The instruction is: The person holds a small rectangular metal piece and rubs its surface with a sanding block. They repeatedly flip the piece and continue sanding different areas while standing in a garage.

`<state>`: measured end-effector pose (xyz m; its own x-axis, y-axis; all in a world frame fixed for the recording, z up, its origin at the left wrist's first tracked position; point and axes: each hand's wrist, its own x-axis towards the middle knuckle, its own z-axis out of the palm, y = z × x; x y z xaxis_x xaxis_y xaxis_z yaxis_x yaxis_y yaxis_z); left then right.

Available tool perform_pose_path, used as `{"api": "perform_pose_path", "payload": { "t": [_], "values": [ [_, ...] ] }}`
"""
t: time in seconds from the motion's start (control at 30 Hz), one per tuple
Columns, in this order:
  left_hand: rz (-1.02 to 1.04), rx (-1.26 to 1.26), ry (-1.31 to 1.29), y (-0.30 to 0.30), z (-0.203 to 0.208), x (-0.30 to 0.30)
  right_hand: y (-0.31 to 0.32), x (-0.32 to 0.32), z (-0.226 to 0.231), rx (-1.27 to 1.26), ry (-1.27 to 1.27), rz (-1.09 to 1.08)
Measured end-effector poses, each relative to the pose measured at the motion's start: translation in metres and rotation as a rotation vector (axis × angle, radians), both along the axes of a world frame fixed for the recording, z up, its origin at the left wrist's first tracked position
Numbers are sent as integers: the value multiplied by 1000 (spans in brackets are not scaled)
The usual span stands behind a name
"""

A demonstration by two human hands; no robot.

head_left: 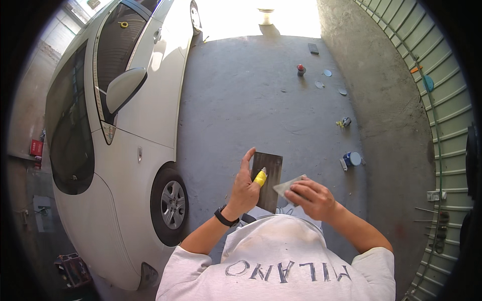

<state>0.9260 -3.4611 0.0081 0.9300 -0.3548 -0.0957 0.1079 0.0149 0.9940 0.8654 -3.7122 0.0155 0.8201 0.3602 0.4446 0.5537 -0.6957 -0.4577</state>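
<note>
In front of my body, a dark, worn rectangular board is held by its left side in my left hand. The thumb, wrapped in yellow, lies over the board's face, while the index finger stretches along its upper left edge. Pinched in the fingers of my right hand is a thin, pale grey flat spreader. Its pointed left corner reaches close to the board's right edge; whether they touch I cannot tell.
A white car with a mirror and a front wheel stands close on my left. Along the right lie a blue can, a crumpled item, several discs and a red-topped object. A bucket stands far ahead.
</note>
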Motion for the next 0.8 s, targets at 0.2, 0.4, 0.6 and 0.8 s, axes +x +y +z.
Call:
{"api": "perform_pose_path", "payload": {
  "t": [0.2, 0.4, 0.6, 0.8],
  "values": [
    [-50, 192, -376, 33, 5, -3, 13, 21, 2, 614, 535, -491],
    [-249, 58, -173, 34, 1, -23, 78, 48, 25, 660, 359, -370],
    [-118, -71, 6, 26, -3, -28, 107, 55, 38, 242, -4, -209],
    [-169, -61, 156, 12, -4, -22, 89, 54, 35, 148, -63, -145]
  ]
}}
